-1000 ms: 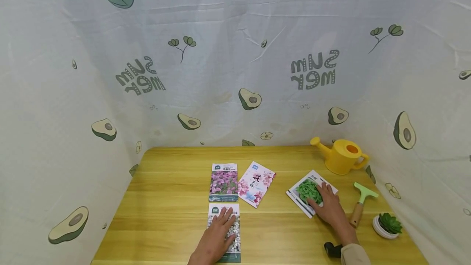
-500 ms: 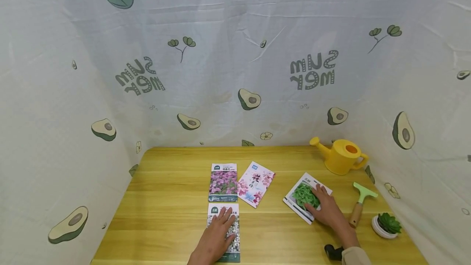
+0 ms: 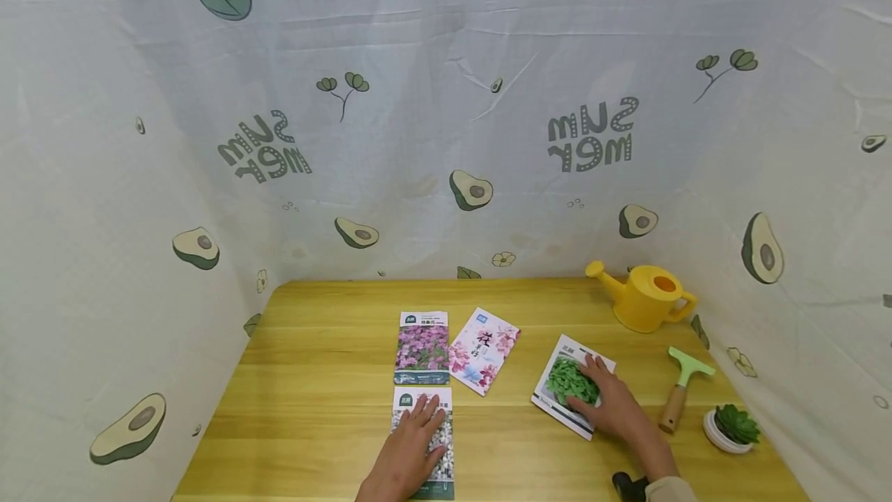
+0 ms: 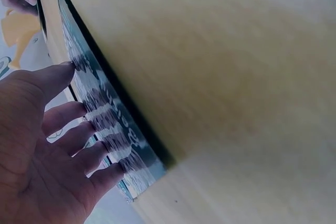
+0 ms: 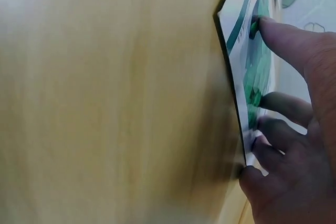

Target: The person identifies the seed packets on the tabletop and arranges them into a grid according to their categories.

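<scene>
My left hand rests spread on a seed packet with white flowers. In the left wrist view its fingertips touch the packet's face. Further right, my right hand lies on a seed packet with green leaves, which sits tilted on the table. Seen from the right wrist, the thumb and fingers are spread over that packet's face, the little finger at its edge. A purple-flower seed packet stands just beyond the left hand's packet, with a pink-blossom packet slanted beside it.
At the back right of the wooden table is a yellow watering can. A green-headed tool with a wooden handle and a small potted succulent lie along the right side. A printed cloth hangs behind.
My right hand has slid the leafy seed packet left and slightly toward me, turning it a little. My left hand stays in place on the white-flower packet.
</scene>
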`<state>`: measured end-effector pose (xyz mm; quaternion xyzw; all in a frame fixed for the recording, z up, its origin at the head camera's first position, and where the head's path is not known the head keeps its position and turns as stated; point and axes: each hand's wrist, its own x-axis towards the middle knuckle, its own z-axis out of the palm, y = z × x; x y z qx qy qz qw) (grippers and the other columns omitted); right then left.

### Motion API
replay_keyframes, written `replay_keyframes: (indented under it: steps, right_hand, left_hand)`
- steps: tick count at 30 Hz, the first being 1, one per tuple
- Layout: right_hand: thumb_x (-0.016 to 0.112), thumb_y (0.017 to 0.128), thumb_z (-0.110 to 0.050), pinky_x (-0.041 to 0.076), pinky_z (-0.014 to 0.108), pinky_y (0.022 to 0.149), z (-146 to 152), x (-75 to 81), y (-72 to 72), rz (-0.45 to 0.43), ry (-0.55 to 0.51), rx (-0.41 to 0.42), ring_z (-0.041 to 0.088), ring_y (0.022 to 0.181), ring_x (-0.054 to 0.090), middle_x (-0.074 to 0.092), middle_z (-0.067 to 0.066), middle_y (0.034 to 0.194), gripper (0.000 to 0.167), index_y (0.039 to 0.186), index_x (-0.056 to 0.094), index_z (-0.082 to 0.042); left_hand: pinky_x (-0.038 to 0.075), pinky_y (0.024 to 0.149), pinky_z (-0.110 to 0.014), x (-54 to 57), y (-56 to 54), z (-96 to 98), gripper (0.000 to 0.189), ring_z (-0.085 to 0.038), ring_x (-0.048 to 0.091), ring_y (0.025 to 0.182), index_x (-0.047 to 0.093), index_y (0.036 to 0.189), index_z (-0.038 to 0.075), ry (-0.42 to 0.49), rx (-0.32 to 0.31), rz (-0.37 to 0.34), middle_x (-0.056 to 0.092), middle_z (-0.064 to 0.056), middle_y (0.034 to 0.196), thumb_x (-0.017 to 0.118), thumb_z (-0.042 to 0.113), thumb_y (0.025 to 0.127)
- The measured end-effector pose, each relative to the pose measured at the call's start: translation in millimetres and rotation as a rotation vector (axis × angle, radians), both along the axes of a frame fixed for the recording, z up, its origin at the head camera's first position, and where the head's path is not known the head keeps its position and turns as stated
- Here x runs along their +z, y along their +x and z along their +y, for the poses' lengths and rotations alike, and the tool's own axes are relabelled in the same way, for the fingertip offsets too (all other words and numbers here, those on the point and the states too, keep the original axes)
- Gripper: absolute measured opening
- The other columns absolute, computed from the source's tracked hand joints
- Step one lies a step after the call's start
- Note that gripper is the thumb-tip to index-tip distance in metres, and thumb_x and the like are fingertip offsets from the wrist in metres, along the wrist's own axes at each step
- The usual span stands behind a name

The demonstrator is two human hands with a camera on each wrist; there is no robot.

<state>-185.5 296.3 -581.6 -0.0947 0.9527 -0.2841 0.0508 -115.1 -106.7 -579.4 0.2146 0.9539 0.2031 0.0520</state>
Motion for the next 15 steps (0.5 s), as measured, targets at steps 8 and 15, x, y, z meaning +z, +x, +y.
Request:
replay_keyframes:
  steps: [8, 15]
  right_hand:
    - [0.086, 0.092, -0.040, 0.026, 0.078, 0.120, -8.1, 1.6, 4.8, 0.007, -0.021, 0.010, 0.062, 0.153, 0.026, 0.030, 0.040, 0.165, 0.087, 0.150, 0.052, 0.014]
    - [0.089, 0.088, -0.041, 0.023, 0.077, 0.122, -14.0, 1.6, 7.8, 0.002, -0.016, 0.023, 0.060, 0.153, 0.028, 0.034, 0.038, 0.165, 0.088, 0.148, 0.055, 0.012]
  left_hand:
    - [0.044, 0.118, -0.063, 2.1, 0.2, -0.2, 0.056, -0.039, 0.044, 0.154, 0.061, 0.152, 0.007, 0.010, 0.002, 0.000, 0.050, -0.014, 0.165, 0.075, 0.027, 0.103]
    - [0.044, 0.118, -0.063, 1.2, -0.5, -0.5, 0.056, -0.039, 0.044, 0.154, 0.062, 0.152, 0.007, 0.001, -0.002, -0.008, 0.051, -0.014, 0.164, 0.075, 0.029, 0.102]
